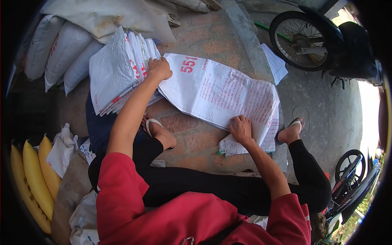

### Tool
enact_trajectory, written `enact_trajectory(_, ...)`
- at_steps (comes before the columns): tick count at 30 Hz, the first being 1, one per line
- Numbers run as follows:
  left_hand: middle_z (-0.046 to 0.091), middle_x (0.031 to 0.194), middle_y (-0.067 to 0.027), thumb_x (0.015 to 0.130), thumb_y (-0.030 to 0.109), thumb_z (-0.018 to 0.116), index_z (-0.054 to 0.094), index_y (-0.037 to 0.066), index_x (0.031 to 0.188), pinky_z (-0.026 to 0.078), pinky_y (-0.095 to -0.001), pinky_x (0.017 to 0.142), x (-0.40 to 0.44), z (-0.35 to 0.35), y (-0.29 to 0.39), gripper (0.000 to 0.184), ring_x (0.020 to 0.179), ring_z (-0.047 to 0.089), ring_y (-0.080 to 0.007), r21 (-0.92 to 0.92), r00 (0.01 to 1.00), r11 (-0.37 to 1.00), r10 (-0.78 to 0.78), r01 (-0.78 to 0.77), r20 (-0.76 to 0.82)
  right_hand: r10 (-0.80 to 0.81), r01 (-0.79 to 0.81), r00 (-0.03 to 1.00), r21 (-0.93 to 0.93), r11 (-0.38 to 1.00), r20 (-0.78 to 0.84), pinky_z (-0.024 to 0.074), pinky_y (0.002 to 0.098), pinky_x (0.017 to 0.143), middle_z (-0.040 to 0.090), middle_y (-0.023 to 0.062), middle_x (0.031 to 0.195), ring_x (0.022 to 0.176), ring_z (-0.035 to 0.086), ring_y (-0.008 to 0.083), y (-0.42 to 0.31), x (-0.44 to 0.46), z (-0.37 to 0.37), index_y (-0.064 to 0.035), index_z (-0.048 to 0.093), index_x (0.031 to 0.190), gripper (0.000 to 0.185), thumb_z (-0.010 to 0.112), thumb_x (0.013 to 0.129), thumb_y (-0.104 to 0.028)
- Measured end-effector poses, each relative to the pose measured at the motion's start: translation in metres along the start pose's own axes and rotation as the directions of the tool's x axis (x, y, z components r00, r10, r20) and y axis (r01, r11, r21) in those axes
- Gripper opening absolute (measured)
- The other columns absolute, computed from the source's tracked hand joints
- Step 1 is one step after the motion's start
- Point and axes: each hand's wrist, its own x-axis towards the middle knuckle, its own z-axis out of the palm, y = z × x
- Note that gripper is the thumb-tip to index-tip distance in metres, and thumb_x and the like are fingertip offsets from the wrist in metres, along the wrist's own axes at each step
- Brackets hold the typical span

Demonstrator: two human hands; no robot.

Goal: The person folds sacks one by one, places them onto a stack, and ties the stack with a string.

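Observation:
A long white woven sack [212,87] with red print and the number 551 lies flat across the brick floor. My left hand [160,68] is at its upper left end, beside a pile of folded white sacks [112,67]; its fingers are bent, and what they hold is hard to make out. Near the sack's lower right part, my right hand [241,127] rests on the edge with its fingers curled over the fabric. The sack's right end is folded over, with a bit of green at the lower corner.
Filled white sacks [67,51] stand at the upper left, yellow filled sacks [36,175] at the lower left. A motorbike wheel [300,41] is at the upper right, near a paper sheet [275,63]. My sandalled feet flank the sack. Another motorbike [349,183] stands at the right.

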Motion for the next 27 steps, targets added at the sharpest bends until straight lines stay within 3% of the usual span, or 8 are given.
enact_trajectory(4, 0.060, 0.134, -0.0225, 0.084, 0.027, 0.066, 0.048, -0.009, 0.138, 0.049, -0.0458, 0.095, -0.006, 0.014, 0.019, 0.067, 0.125, 0.058, -0.0331, -0.055, 0.995, 0.996, -0.069, 0.073, 0.066, 0.013, -0.013, 1.000, 0.004, 1.000, -0.002, 0.0448, 0.0484, 0.088, 0.064, 0.0156, 0.102, 0.099, 0.060, 0.0348, 0.002, 0.000, 0.000, -0.0069, 0.069, 0.103, 0.027, 0.067, 0.079, -0.019)
enact_trajectory(7, 0.061, 0.127, -0.0237, 0.084, 0.021, 0.065, 0.046, -0.016, 0.133, 0.056, -0.0449, 0.085, -0.032, 0.014, 0.032, 0.064, 0.111, 0.065, -0.0346, 0.225, 0.998, 0.972, -0.064, 0.066, -0.016, 0.039, -0.039, 0.999, 0.012, 0.999, 0.004, 0.0449, 0.0483, 0.089, 0.065, 0.0162, 0.102, 0.100, 0.060, 0.0349, 0.001, 0.001, 0.001, -0.0069, 0.069, 0.102, 0.026, 0.066, 0.079, -0.019)
enact_trajectory(12, 0.059, 0.124, -0.0289, 0.087, 0.024, 0.065, 0.022, -0.013, 0.152, 0.056, -0.0464, 0.088, -0.044, 0.038, 0.032, 0.086, 0.106, 0.067, -0.0368, 0.094, 0.999, 0.995, -0.035, 0.038, -0.029, 0.118, -0.119, 0.993, 0.038, 0.992, 0.017, 0.0448, 0.0486, 0.091, 0.066, 0.0173, 0.104, 0.100, 0.061, 0.0359, -0.001, 0.004, 0.001, -0.0077, 0.070, 0.101, 0.026, 0.065, 0.080, -0.022)
enact_trajectory(15, 0.061, 0.125, -0.0302, 0.088, 0.023, 0.063, 0.021, -0.014, 0.151, 0.055, -0.0469, 0.091, -0.046, 0.031, 0.027, 0.085, 0.109, 0.066, -0.0393, -0.028, 0.995, 0.995, -0.093, 0.092, -0.029, 0.182, -0.184, 0.982, 0.043, 0.982, 0.051, 0.0442, 0.0492, 0.094, 0.066, 0.0183, 0.107, 0.103, 0.061, 0.0369, -0.001, 0.007, 0.005, -0.0087, 0.070, 0.104, 0.030, 0.065, 0.081, -0.026)
enact_trajectory(19, 0.068, 0.117, -0.0282, 0.085, 0.024, 0.064, 0.044, -0.015, 0.139, 0.054, -0.0481, 0.092, -0.043, 0.028, 0.018, 0.069, 0.107, 0.069, -0.0385, 0.057, 0.999, 0.998, -0.032, 0.031, 0.015, 0.261, -0.276, 0.957, 0.124, 0.953, 0.123, 0.0450, 0.0482, 0.097, 0.064, 0.0194, 0.112, 0.111, 0.060, 0.0361, 0.001, 0.013, 0.008, -0.0097, 0.071, 0.107, 0.034, 0.066, 0.081, -0.030)
enact_trajectory(22, 0.069, 0.114, -0.0285, 0.081, 0.017, 0.064, 0.067, -0.010, 0.112, 0.058, -0.0419, 0.083, -0.054, -0.006, 0.014, 0.041, 0.103, 0.071, -0.0311, -0.057, 0.983, 0.998, -0.001, 0.012, 0.186, 0.268, -0.294, 0.950, 0.168, 0.941, 0.161, 0.0450, 0.0493, 0.098, 0.064, 0.0194, 0.114, 0.112, 0.060, 0.0370, -0.004, 0.016, 0.003, -0.0091, 0.069, 0.111, 0.038, 0.067, 0.080, -0.031)
enact_trajectory(24, 0.070, 0.099, -0.0226, 0.081, 0.023, 0.068, 0.068, -0.009, 0.106, 0.057, -0.0407, 0.080, -0.046, -0.017, 0.009, 0.041, 0.094, 0.071, -0.0282, -0.296, 0.952, 0.949, -0.017, 0.111, 0.304, 0.238, -0.265, 0.961, 0.222, 0.938, 0.143, 0.0425, 0.0505, 0.102, 0.063, 0.0186, 0.115, 0.113, 0.059, 0.0379, -0.018, 0.019, -0.011, -0.0088, 0.066, 0.117, 0.043, 0.069, 0.080, -0.031)
enact_trajectory(27, 0.067, 0.085, -0.0101, 0.084, 0.027, 0.072, 0.066, -0.007, 0.105, 0.055, -0.0333, 0.074, -0.060, -0.060, 0.015, 0.040, 0.085, 0.068, -0.0177, -0.698, 0.964, 0.707, 0.087, 0.118, 0.251, -0.042, 0.066, 0.997, 0.430, 0.901, -0.064, 0.0464, 0.0468, 0.101, 0.059, 0.0192, 0.123, 0.116, 0.057, 0.0372, -0.076, 0.044, -0.055, -0.0066, 0.054, 0.133, 0.067, 0.079, 0.075, -0.031)
